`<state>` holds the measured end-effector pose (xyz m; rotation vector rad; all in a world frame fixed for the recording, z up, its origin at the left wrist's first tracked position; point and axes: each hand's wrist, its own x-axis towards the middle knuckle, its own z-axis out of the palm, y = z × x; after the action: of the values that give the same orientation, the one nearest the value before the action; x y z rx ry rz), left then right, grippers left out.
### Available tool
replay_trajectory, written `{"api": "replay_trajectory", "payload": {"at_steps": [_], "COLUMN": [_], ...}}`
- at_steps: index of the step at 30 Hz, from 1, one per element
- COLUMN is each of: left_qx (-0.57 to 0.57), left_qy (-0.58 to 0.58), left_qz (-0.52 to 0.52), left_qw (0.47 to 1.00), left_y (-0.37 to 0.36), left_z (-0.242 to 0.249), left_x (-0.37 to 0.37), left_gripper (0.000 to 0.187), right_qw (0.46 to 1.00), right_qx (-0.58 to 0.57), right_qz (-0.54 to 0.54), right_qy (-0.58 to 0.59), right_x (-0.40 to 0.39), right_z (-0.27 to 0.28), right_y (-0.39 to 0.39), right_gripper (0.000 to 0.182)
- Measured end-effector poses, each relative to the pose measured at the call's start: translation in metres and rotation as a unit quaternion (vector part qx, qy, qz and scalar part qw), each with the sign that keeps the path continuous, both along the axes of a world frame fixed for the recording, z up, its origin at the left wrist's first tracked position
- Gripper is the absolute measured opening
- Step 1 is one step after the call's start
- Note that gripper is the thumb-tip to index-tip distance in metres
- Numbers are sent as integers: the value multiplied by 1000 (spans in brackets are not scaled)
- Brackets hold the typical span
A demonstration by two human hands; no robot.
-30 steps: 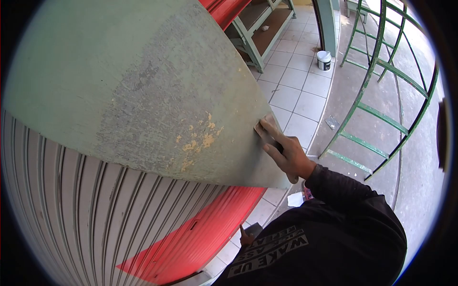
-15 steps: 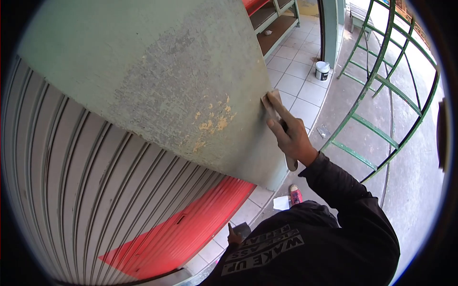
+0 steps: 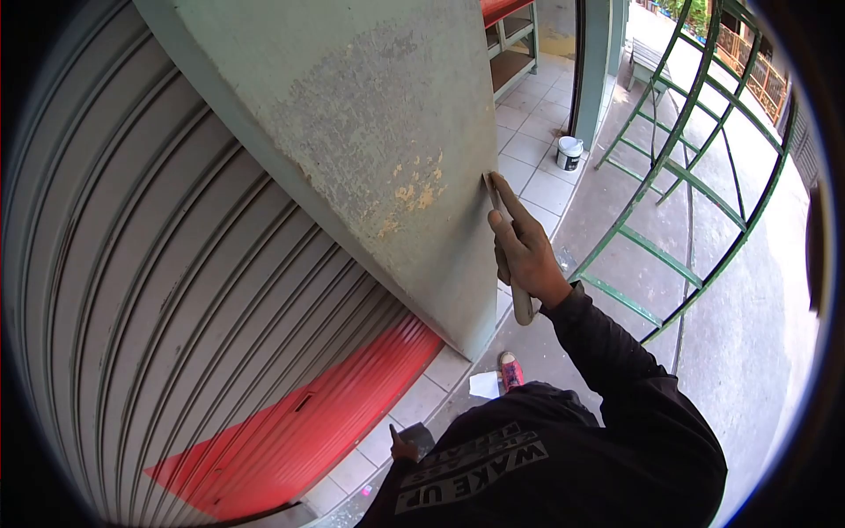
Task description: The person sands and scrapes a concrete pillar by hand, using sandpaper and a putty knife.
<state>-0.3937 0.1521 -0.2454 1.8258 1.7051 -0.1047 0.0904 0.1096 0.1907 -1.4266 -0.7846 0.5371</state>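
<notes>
My right hand [image 3: 531,261] is closed round a flat scraper [image 3: 523,306], its handle showing below the palm. The tool's blade edge is at the right side of the pale green pillar [image 3: 458,255]. Rough grey and yellowish patches [image 3: 418,189] mark the pillar's face. Low beside my body, my left hand [image 3: 404,445] holds a dark flat plate [image 3: 419,436], with one finger stretched out.
A grey roller shutter [image 3: 176,264] with a red lower part [image 3: 308,414] stands at the left. At the right are a green metal ladder [image 3: 678,238] and a white paint bucket [image 3: 569,154] on tiles. White paper [image 3: 484,385] lies near my shoe [image 3: 510,370].
The view has shifted, showing more of the shutter and the pillar's left edge. My right hand stays near the pillar's right edge, with the scraper turned more edge-on.
</notes>
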Motion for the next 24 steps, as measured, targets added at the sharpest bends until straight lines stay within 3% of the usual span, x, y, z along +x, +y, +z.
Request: {"api": "replay_trajectory", "payload": {"at_steps": [4, 7, 12, 15, 16, 19, 21, 24], "left_qx": [-12, 9, -21, -20, -24, -34, -35, -30], "left_qy": [1, -17, -10, -2, -5, -17, -24, -31], "left_qz": [17, 9, 6, 17, 28, 41, 33, 37], "left_qw": [1000, 1000, 1000, 1000, 999, 998, 999, 998], "left_y": [-6, -4, -13, -12, -14, -20, -21, -22], "left_z": [4, -13, -14, -16, -12, -21, -21, -22], "left_x": [-8, -18, -35, -38, -39, -49, -54, -66], "left_gripper": [100, 101, 104, 105, 105, 106, 106, 106], "right_qw": [1000, 997, 999, 998, 976, 972, 965, 985], "right_qx": [18, -6, 40, -28, 34, 3, 6, 43], "right_qz": [19, -31, -32, 10, -37, -36, -57, -26], "right_qy": [14, -63, 8, -48, -212, -234, -257, -162], "right_x": [-10, -15, 11, -24, -28, -51, -40, -32], "right_z": [-7, -18, 21, -3, -46, -42, 5, 77], "right_y": [-2, 1, 7, -3, 7, -1, 8, 11], "right_gripper": [64, 63, 65, 65, 65, 66, 67, 66]}}
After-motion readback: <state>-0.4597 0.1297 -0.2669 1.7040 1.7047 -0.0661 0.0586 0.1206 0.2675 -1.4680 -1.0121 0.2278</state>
